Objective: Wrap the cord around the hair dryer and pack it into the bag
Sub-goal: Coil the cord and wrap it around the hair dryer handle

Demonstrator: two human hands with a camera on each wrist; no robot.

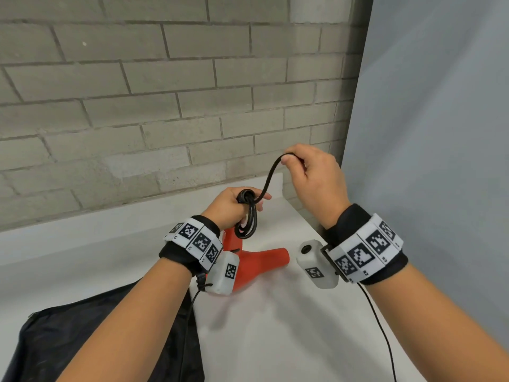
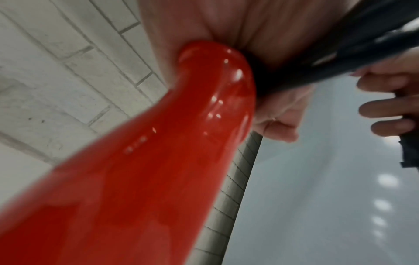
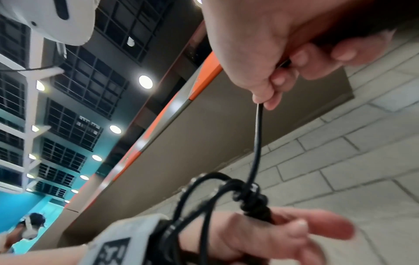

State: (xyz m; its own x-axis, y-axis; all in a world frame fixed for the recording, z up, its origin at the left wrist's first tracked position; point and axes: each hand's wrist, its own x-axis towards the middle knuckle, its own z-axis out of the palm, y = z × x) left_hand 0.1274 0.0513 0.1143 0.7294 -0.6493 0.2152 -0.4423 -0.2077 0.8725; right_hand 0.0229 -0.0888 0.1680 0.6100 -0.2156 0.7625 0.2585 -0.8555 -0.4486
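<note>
The red hair dryer (image 1: 249,261) stands on the white table, nozzle pointing right, partly hidden behind my left wrist. My left hand (image 1: 232,206) grips the top of its handle (image 2: 204,100) together with several loops of the black cord (image 1: 249,216) coiled there. From the coil a free length of cord (image 1: 268,179) rises to my right hand (image 1: 308,172), which pinches it between thumb and fingers, above and right of the coil. The right wrist view shows that pinch (image 3: 264,102) and the bunched loops (image 3: 251,199) at my left hand (image 3: 260,238). The black bag (image 1: 104,337) lies flat at the lower left.
A grey brick wall (image 1: 165,92) runs close behind the table (image 1: 289,326). A pale grey panel (image 1: 440,133) closes off the right side. A thin black cable (image 1: 382,332) hangs from my right wristband. The table's back right corner (image 1: 279,179) lies just behind my hands.
</note>
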